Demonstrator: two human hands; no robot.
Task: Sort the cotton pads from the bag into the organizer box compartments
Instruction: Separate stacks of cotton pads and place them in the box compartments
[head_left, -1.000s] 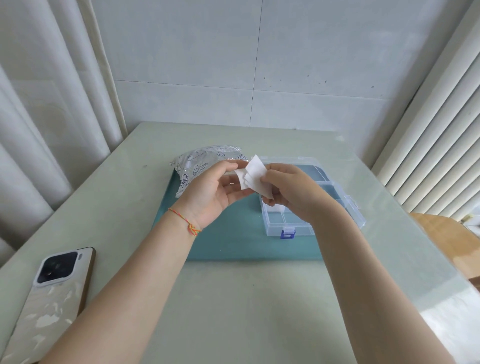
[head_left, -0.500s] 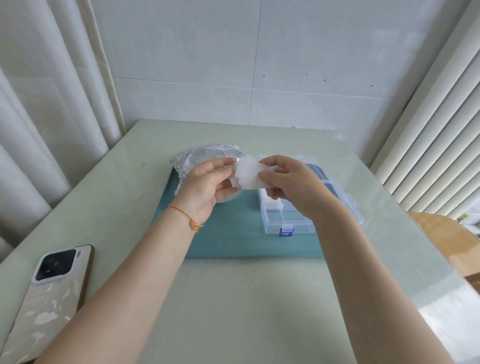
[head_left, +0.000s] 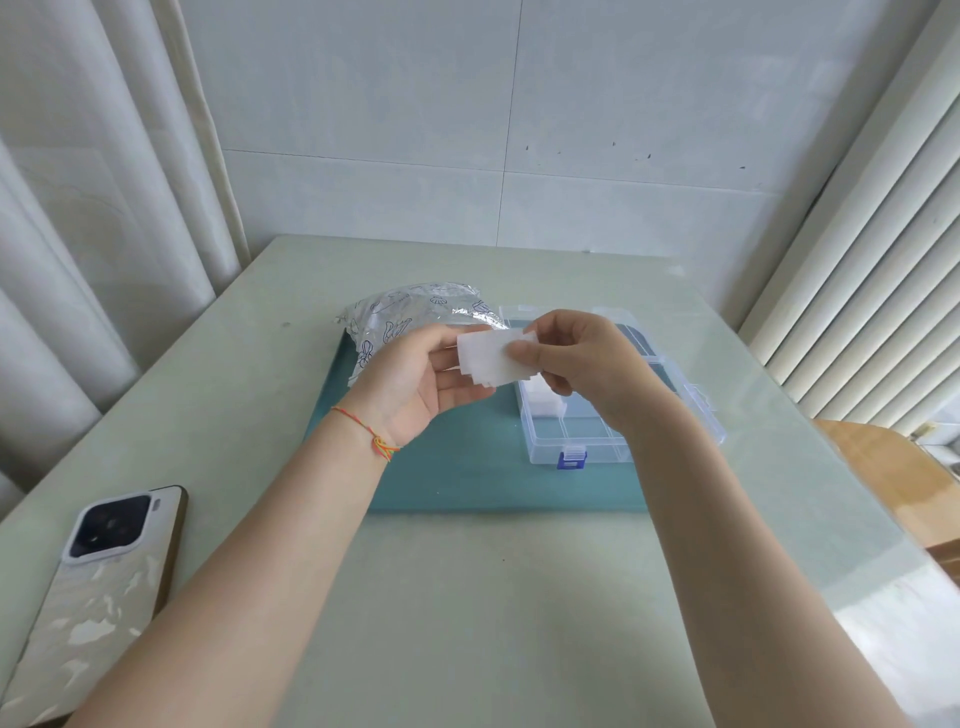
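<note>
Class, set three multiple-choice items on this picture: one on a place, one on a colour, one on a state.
1. Where does the phone lie?
A. on the teal mat
B. near the table's left edge
C. inside the organizer box

2. What colour is the box's front latch?
A. blue
B. red
C. yellow

3. How are the cotton pads held?
A. by neither hand
B. by the left hand alone
C. between both hands

Key: 1 B, it lies on bare table, off the mat. 2 A, the clip shows blue. 3 C, the left hand and right hand both pinch them.
</note>
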